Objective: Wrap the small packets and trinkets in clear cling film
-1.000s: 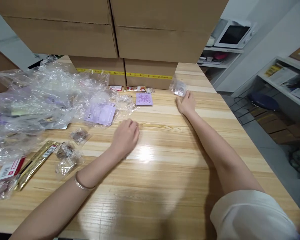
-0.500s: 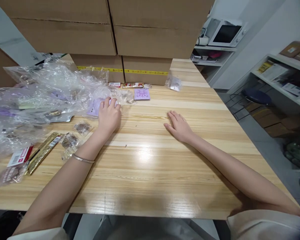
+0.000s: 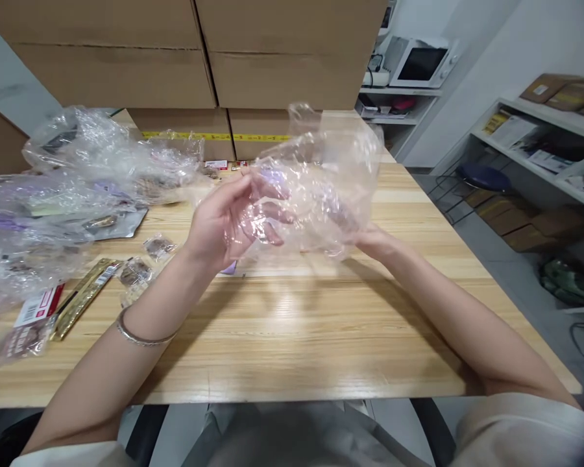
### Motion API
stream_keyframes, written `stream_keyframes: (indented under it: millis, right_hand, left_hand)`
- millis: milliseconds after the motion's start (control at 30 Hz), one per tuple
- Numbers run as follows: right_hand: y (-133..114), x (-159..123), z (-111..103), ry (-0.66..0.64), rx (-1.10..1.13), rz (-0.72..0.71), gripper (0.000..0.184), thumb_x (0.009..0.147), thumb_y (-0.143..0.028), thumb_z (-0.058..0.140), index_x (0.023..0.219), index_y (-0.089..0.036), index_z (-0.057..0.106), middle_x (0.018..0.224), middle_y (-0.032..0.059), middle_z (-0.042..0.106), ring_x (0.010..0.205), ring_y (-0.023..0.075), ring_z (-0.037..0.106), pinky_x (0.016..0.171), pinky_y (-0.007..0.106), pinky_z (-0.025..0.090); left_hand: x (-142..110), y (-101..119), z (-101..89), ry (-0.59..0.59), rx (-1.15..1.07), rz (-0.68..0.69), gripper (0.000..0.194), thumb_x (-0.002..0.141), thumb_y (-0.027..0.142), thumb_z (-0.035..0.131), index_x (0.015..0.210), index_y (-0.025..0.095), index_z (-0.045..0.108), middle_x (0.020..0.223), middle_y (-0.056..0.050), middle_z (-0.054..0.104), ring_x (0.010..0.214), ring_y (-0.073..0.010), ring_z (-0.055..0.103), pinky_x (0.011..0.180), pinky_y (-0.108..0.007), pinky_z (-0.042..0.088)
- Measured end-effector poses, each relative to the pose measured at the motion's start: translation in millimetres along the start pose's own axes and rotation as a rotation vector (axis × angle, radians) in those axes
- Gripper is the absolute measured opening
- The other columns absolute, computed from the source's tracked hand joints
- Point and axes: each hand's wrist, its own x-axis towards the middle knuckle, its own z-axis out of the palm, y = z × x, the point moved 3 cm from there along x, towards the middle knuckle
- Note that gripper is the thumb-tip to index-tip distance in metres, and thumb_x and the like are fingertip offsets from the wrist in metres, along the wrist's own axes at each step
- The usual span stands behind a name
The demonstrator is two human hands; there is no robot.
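A crumpled clear plastic bag (image 3: 331, 168) is held up above the table between my two hands. My left hand (image 3: 224, 224) holds its left side, the curved, slightly parted fingers showing through the film. At the lower right, my right hand (image 3: 370, 240) grips the bag; its fingertips are blurred behind the plastic. Something purplish shows through the film, but I cannot tell whether it is inside or behind. A small piece of a purple card (image 3: 228, 268) lies on the table below my left hand, mostly hidden.
A heap of clear plastic bags (image 3: 97, 162) covers the table's left side. Nearer are small clear packets (image 3: 135, 272), a gold packet (image 3: 84, 301) and a red-and-white labelled packet (image 3: 32, 321). Cardboard boxes (image 3: 292, 78) stand along the back. Shelves (image 3: 545, 152) line the right.
Both hands have risen from the table and moved towards each other. The clear plastic bag has been lifted from the heap's right end, and a purple card now shows beneath my left hand.
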Motion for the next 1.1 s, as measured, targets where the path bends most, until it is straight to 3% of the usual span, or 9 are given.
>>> stream_keyframes:
  millis: [133,233,400,500,600,733,867,1000,1100]
  right_hand:
    - [-23.7,-13.1,-1.4,-0.351,0.413,-0.050,0.077,0.070,-0.072,0.066,0.131,-0.028,0.060,0.123,0.0076,0.069,0.121,0.0351,0.060,0.107,0.056,0.041]
    - [-36.6,-19.5,11.3,-0.405,0.468,-0.063,0.095,0.064,-0.082,0.064,0.140,-0.027,0.052,0.120,0.0102,0.069,0.114,0.0351,0.064,0.103,0.057,0.043]
    - [-43.2,-25.4,31.6,0.059,0.212,0.143,0.101,0.071,-0.050,0.079,0.155,-0.036,0.024,0.143,0.0099,0.051,0.104,0.0281,0.067,0.089,0.048,0.057]
    - [-39.2,-25.3,26.2,0.270,0.161,0.275,0.085,0.076,-0.034,0.073,0.151,-0.034,0.033,0.127,0.0085,0.061,0.079,0.0218,0.069,0.072,0.043,0.062]
    - [-39.9,-21.8,9.0,0.368,0.263,0.341,0.069,0.077,-0.023,0.064,0.141,-0.032,0.044,0.117,0.0064,0.067,0.074,0.0194,0.068,0.066,0.039,0.062]
    - [-55.8,-21.0,-16.6,0.306,0.498,0.424,0.050,0.063,-0.007,0.056,0.108,-0.025,0.065,0.117,0.0042,0.069,0.080,0.0163,0.069,0.060,0.026,0.059]
    - [-59.6,-23.1,-55.3,0.373,0.692,0.409,0.046,0.058,-0.003,0.049,0.095,-0.023,0.068,0.127,-0.0011,0.065,0.064,0.0032,0.060,0.042,0.009,0.044]
    - [-11.3,-19.4,-91.9,0.428,0.557,0.447,0.058,0.061,-0.003,0.051,0.112,-0.025,0.065,0.125,0.0006,0.066,0.044,0.0005,0.039,0.034,0.012,0.035]
    - [38.9,-20.4,-109.5,0.464,0.259,0.558,0.067,0.066,-0.007,0.060,0.131,-0.022,0.055,0.124,0.0103,0.066,0.054,0.0058,0.052,0.041,0.018,0.042]
  left_hand:
    - [10.0,-2.7,-10.1,0.123,-0.212,-0.027,0.021,0.098,0.016,0.038,0.090,0.017,0.058,0.087,-0.002,0.070,0.067,-0.0107,0.067,0.045,-0.015,0.048]
    - [20.4,-19.1,-20.6,0.194,-0.259,-0.009,0.019,0.096,0.013,0.042,0.086,0.016,0.057,0.088,-0.004,0.073,0.078,-0.0126,0.070,0.057,-0.017,0.055]
    - [23.0,-41.8,-20.7,0.126,-0.181,-0.037,0.020,0.096,0.028,0.048,0.101,0.014,0.062,0.113,-0.012,0.071,0.114,-0.0241,0.066,0.097,-0.038,0.055]
    - [14.7,-43.9,-8.1,-0.103,-0.078,-0.079,0.044,0.094,0.048,0.052,0.122,0.016,0.060,0.134,-0.014,0.062,0.132,-0.0320,0.053,0.109,-0.050,0.045]
    - [2.6,-46.9,3.2,-0.255,0.192,-0.122,0.055,0.084,0.044,0.069,0.132,0.022,0.058,0.143,-0.011,0.056,0.135,-0.0326,0.050,0.111,-0.051,0.042]
    - [-12.4,-43.5,13.4,-0.341,0.326,-0.261,0.032,0.088,0.044,0.063,0.105,0.017,0.070,0.119,-0.011,0.071,0.096,-0.0242,0.073,0.081,-0.035,0.062]
    - [-14.6,-20.5,12.1,-0.296,0.219,-0.302,0.041,0.096,0.051,0.049,0.107,0.015,0.066,0.107,-0.011,0.075,0.048,-0.0122,0.067,0.036,-0.019,0.048]
    - [-0.7,-35.6,-3.0,-0.187,0.234,-0.298,0.038,0.094,0.046,0.056,0.119,0.017,0.056,0.090,-0.007,0.076,0.036,-0.0087,0.059,0.031,-0.017,0.044]
    - [6.4,-82.1,-13.5,-0.201,0.296,-0.433,0.037,0.086,0.037,0.069,0.111,0.016,0.052,0.077,-0.005,0.073,0.039,-0.0133,0.062,0.033,-0.021,0.047]
